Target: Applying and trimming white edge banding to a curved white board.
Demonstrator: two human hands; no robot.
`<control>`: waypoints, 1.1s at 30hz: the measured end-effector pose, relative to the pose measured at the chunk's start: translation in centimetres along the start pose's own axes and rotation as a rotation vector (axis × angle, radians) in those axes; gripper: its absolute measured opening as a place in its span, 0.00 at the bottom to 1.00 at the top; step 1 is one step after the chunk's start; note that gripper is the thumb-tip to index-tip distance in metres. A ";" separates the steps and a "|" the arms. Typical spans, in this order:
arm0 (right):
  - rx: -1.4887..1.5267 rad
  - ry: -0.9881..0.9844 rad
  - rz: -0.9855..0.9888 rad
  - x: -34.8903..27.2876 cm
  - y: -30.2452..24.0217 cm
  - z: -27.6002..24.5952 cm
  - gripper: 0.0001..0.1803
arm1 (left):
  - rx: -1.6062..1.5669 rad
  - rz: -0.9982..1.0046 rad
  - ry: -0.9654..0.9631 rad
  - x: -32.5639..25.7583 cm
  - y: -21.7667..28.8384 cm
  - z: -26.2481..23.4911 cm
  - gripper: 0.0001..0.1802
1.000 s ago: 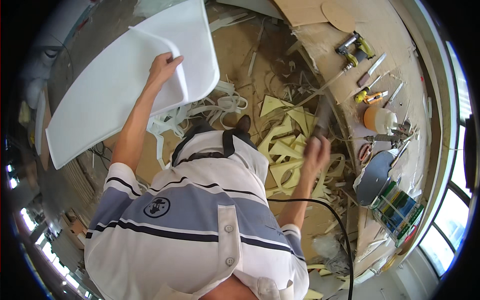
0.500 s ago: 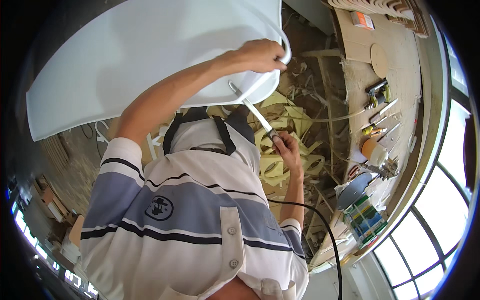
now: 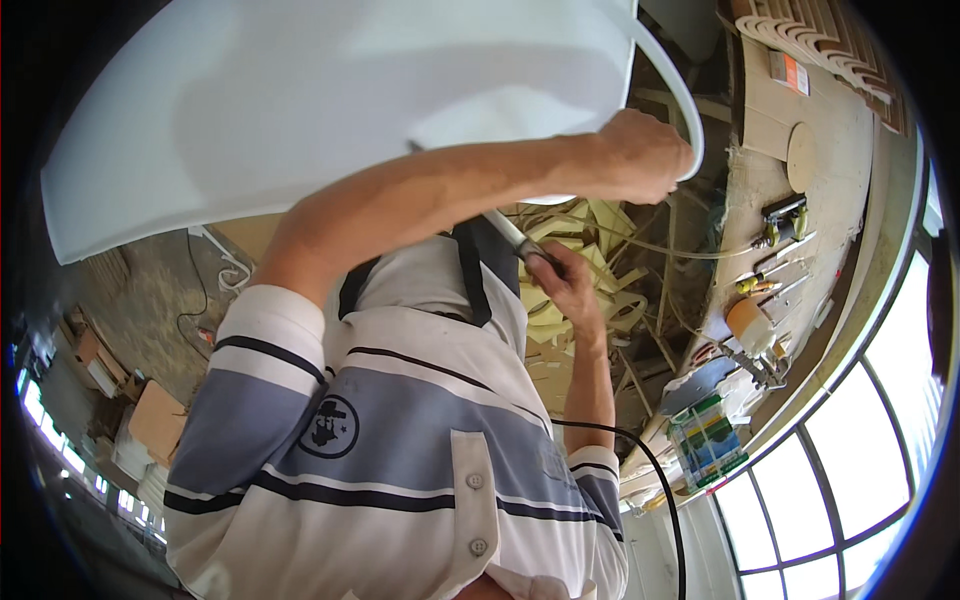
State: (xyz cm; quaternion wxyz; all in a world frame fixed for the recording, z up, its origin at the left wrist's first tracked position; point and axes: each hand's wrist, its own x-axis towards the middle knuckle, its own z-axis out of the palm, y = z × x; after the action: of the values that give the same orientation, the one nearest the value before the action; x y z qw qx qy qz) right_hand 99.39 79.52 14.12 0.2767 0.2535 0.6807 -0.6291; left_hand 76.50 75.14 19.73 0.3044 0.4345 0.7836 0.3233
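A large white panel with a curved outline [image 3: 330, 90] spreads in front of me. My left hand [image 3: 645, 157] is closed at its right end, gripping a narrow white strip [image 3: 688, 100] that arcs up and back along the panel's edge. Lower and nearer my body, my right hand [image 3: 565, 282] is wrapped round the end of a long, slim, knife-like tool [image 3: 505, 229] with a pale, shiny shaft. The tool slants up and left under my left forearm, which hides its middle. Its dark tip [image 3: 415, 146] shows above the forearm, against the panel.
Yellow sheet offcuts [image 3: 600, 225] lie heaped below the panel. On the right, a workbench [image 3: 760, 195] carries a power tool [image 3: 785, 220], hand tools, an orange-and-white bottle [image 3: 748, 325] and stacked curved wooden pieces [image 3: 830, 40]. A black hose [image 3: 660, 480] runs beside my right arm.
My left hand has moved right and slightly down with the strip, which now bows out wider. My left forearm now covers part of the tool. The view has shifted a little.
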 end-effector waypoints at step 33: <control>-0.268 -0.236 0.128 3.5 -5.8 5.4 0.10 | 0.134 -0.388 0.368 -22.2 -6.1 2.8 0.09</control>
State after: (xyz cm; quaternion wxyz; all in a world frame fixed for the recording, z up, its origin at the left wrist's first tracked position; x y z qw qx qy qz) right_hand 93.19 73.68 15.52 0.4254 0.1815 0.7036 -0.5395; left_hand 85.38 53.77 17.71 0.1838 0.2296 0.9138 0.2800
